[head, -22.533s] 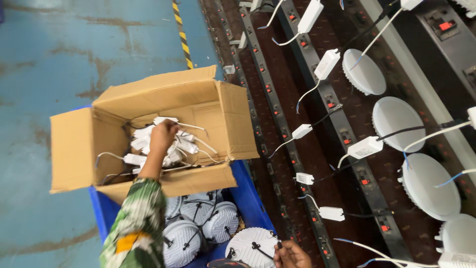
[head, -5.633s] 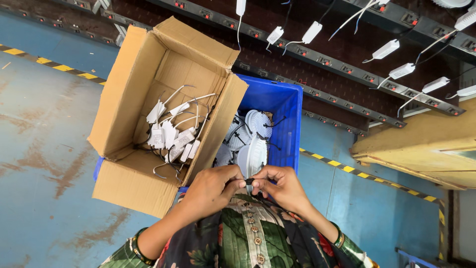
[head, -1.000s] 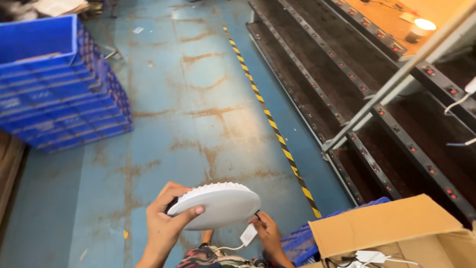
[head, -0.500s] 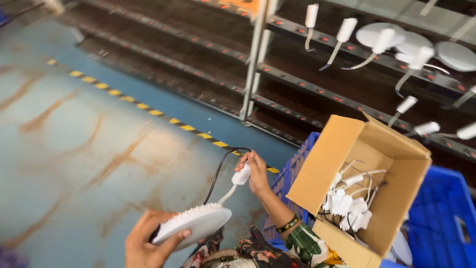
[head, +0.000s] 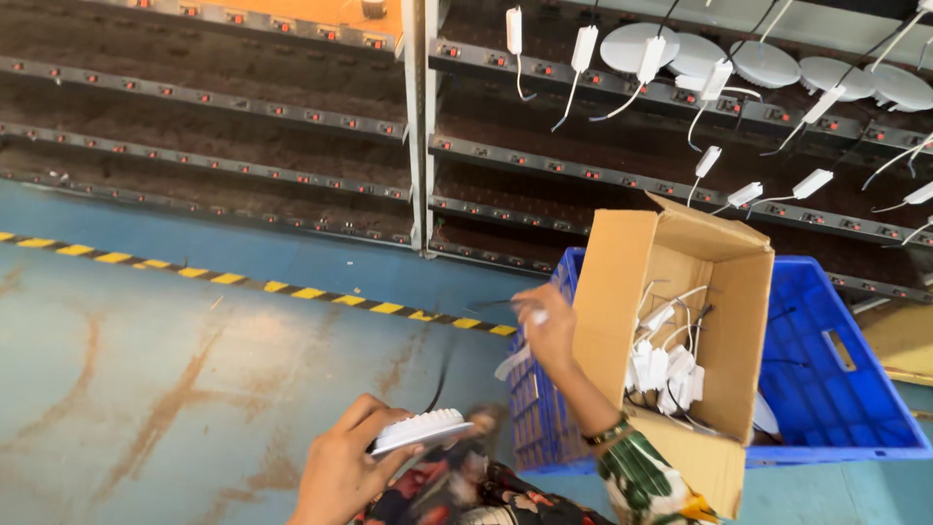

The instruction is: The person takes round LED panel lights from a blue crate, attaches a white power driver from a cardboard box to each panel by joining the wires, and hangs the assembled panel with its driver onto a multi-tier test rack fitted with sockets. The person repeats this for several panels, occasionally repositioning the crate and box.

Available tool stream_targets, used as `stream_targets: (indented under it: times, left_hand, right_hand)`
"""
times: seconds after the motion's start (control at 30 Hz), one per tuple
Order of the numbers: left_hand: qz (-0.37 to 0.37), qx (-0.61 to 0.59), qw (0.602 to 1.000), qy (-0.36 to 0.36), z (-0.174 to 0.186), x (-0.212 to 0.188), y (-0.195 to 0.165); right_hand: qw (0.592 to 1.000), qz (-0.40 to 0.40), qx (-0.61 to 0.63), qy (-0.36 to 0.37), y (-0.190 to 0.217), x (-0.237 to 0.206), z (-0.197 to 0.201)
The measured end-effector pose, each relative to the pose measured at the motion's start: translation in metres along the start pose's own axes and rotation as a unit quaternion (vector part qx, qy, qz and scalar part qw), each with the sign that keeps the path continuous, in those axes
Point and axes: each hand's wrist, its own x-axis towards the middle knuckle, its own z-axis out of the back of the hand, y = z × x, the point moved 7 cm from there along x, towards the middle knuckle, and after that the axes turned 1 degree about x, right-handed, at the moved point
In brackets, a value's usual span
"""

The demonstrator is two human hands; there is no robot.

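At the near edge of the scene, the left hand clamps its fingers and thumb on a round white ribbed lamp disc, held flat. A thin black cable rises from it toward the right hand, whose fingers pinch a small white driver block, blurred. Just right stands an open brown cardboard box of white drivers inside a blue plastic crate. Judging by this, the lamp is wired but not yet on the far dark rack, where other lamps hang.
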Motion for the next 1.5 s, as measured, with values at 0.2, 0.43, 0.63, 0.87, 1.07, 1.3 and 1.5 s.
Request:
stream_targets:
  times: [0.2, 0.43, 0.63, 0.87, 1.07, 1.3, 1.5]
  left_hand:
    - [-0.141, -0.046, 0.988, -0.051, 0.023, 0.073, -0.023]
    - [-0.181, -0.024, 0.975, -0.125, 0.055, 0.169, -0.043]
    - [-0.142, 0.007, 0.984, -0.105, 0.062, 0.256, -0.061]
    - [-0.164, -0.058, 0.983, -0.056, 0.078, 0.364, -0.073]
    - [-0.261, -0.126, 0.951, 0.106, 0.067, 0.463, -0.109]
    - [-0.287, -0.381, 0.87, 0.121, 0.063, 0.562, -0.112]
    - [-0.202, -0.203, 0.848, 0.445, -0.072, 0.526, -0.051]
  right_hand:
    - [0.718, -0.191, 0.668, 0.04, -0.037, 0.081, -0.006]
    - [0.985, -0.041, 0.127, 0.106, -0.037, 0.139, -0.053]
    - [0.917, -0.198, 0.112, 0.328, -0.065, 0.18, -0.088]
    - [0.824, -0.287, 0.316, 0.371, -0.122, 0.168, -0.124]
    - [0.864, -0.313, 0.269, 0.288, -0.152, 0.181, -0.13]
    - [0.834, -0.37, 0.358, -0.198, -0.173, 0.239, -0.075]
    - [0.851, -0.203, 0.3, -0.382, -0.162, 0.247, -0.004]
